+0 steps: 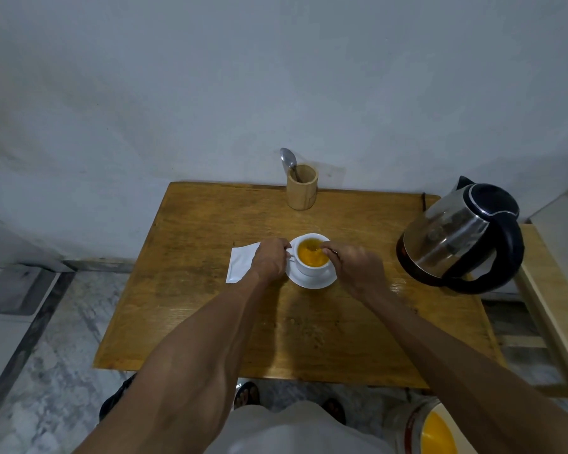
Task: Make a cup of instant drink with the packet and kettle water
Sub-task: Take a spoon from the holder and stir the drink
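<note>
Head view: packet (240, 265) (blank white, no writing) beside cup (311, 255)

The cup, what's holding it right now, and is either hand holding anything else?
The left hand grips the cup at its handle side. The right hand has its fingers pinched over the drink, likely on a stirrer, too blurred to confirm.

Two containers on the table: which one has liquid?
The white cup on the saucer: orange drink inside. The wooden holder by the wall holds only a spoon.
</note>
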